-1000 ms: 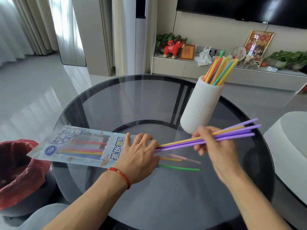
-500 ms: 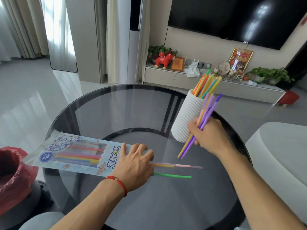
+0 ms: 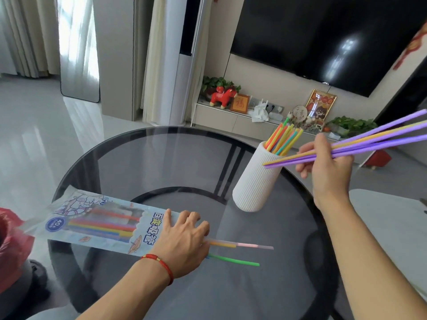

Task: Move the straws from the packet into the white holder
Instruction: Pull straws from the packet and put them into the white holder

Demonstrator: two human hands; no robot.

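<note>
Straws are sitting bunched in my right hand at the moment, a few purple ones and a yellow one, with my fingers closed around them near their lower ends. They're lying at a low slant, tips pointing left and crossing in front of the upper part of the white holder, while the long ends are running off up to the right. The holder is standing upright on the far right part of the round glass table and it's already holding a mix of orange, yellow, green and teal straws that are leaning out of the top.

My left hand is pressing flat, fingers spread, on the open end of the packet, so it's not gripping anything, just pinning it down. The packet is lying on the near left of the table with more coloured straws showing through it. A green straw and a yellow and pink one are poking out to the right from under my palm. A red bag is sitting off the left edge.
</note>
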